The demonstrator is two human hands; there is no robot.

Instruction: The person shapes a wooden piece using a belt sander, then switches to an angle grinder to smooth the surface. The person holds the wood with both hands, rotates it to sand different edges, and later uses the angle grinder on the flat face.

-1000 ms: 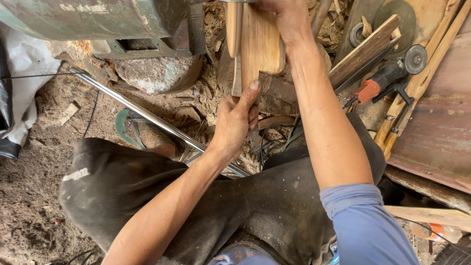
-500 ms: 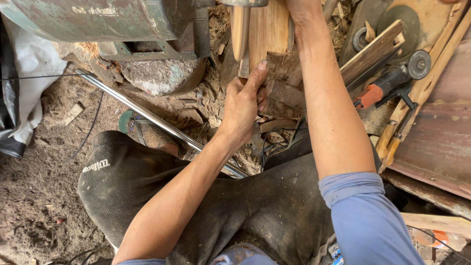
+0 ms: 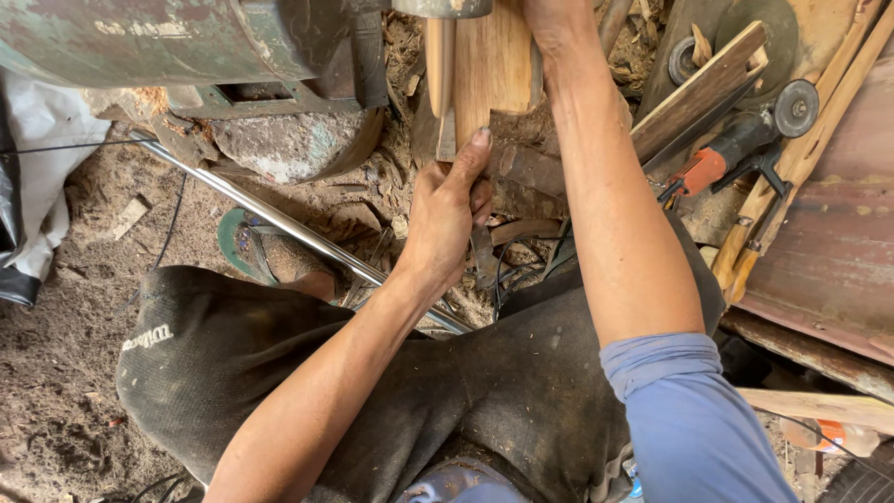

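Left hand pinched the near end of the wooden block, whose long axis ran straight away from the person; right hand, farther up, seemingly gripped its far side.

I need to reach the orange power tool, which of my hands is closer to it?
Right. Your right hand is on the wood piece at the top, just left of the orange power tool. Your left hand grips the wood's lower end, farther left.

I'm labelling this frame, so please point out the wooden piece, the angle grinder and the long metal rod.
Wooden piece [image 3: 492, 65], head view: middle of its flat face.
Angle grinder [image 3: 736, 149], head view: its dark body behind the orange part.
Metal rod [image 3: 279, 224], head view: mid-length of the shaft.
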